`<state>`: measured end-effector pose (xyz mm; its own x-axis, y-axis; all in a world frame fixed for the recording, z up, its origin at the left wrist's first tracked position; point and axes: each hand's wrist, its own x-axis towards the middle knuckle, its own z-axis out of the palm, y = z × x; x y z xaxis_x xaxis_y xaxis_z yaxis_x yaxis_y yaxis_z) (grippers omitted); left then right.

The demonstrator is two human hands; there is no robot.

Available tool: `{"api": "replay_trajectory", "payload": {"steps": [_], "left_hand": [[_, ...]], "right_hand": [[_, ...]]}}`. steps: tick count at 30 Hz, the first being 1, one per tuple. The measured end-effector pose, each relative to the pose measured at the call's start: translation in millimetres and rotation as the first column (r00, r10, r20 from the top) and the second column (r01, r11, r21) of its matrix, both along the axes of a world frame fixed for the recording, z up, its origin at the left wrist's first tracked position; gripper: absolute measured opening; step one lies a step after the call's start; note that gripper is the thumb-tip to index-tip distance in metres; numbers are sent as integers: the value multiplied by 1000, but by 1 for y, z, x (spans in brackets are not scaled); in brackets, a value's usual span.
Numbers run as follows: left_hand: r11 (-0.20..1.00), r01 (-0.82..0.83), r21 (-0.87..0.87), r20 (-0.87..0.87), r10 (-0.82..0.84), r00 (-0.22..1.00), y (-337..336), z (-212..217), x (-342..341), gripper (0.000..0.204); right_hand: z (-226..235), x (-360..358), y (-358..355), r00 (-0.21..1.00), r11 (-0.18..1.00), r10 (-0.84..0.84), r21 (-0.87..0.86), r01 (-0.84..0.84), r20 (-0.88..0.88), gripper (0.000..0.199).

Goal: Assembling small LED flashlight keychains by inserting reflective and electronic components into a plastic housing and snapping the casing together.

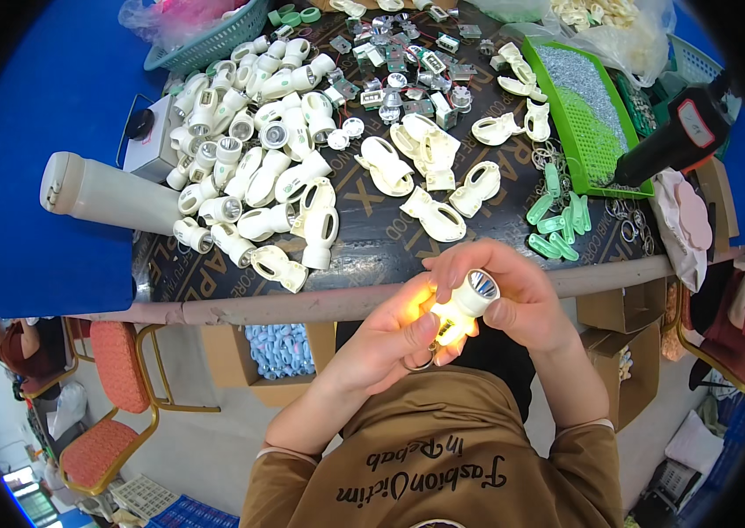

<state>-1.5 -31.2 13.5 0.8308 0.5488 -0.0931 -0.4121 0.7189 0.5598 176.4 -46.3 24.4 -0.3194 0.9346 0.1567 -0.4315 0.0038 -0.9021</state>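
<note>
Flashlight point(481, 292), glowing yellow, is held at the near edge of our table point(362, 231): our left hand point(396, 339) pinches its lit body, our right hand point(518, 295) curls around its head. Left on the table we have piled white flashlights point(265, 178); right, a green tray point(594, 148) and green clips point(555, 223).

A white bottle point(104, 194) was left of the hands point(522, 304), with a red chair point(120, 365) lower on that side. A pink pad point(693, 216) lay well to their right.
</note>
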Motion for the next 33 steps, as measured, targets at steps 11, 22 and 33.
{"api": "replay_trajectory", "payload": {"steps": [11, 22, 33], "left_hand": [[999, 2, -38, 26, -1, 1000, -1, 0, -1, 50], [998, 27, -48, 21, -26, 999, -1, -4, -1, 49], [995, 14, -95, 10, -13, 1000, 0, -2, -2, 47]], "right_hand": [[-8, 2, -1, 990, 997, 76, -8, -78, -116, 39], [-10, 3, 1, 995, 998, 66, 29, -64, -71, 41], [-8, 0, 0, 998, 1000, -16, -6, 16, 61, 43]]}}
